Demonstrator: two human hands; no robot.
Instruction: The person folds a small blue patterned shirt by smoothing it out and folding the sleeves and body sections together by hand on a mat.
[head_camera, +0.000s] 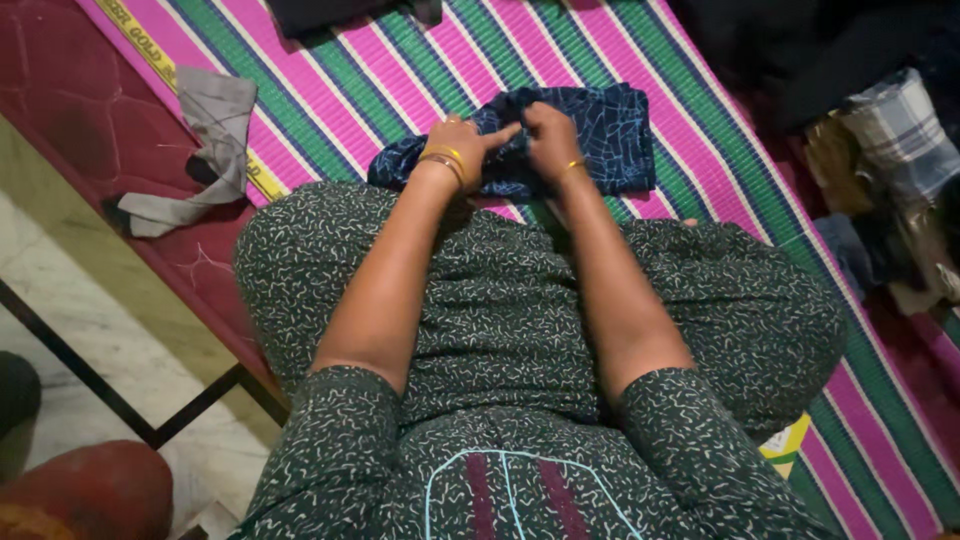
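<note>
A dark blue patterned cloth (610, 135) lies partly folded on a pink, green and white striped mat (400, 70) in front of my crossed legs. My left hand (458, 145) presses and grips the cloth's left part, a bangle on the wrist. My right hand (549, 140) grips the cloth's middle, fingers curled into the fabric, close beside the left hand. Both forearms reach forward over my knees, which are covered in dark green speckled fabric.
A grey cloth piece (210, 140) lies on the maroon mattress (80, 110) at the left. A pile of clothes (890, 160), including a checked one, sits at the right. Dark fabric (320, 12) lies at the mat's far end. A tiled floor (80, 340) lies lower left.
</note>
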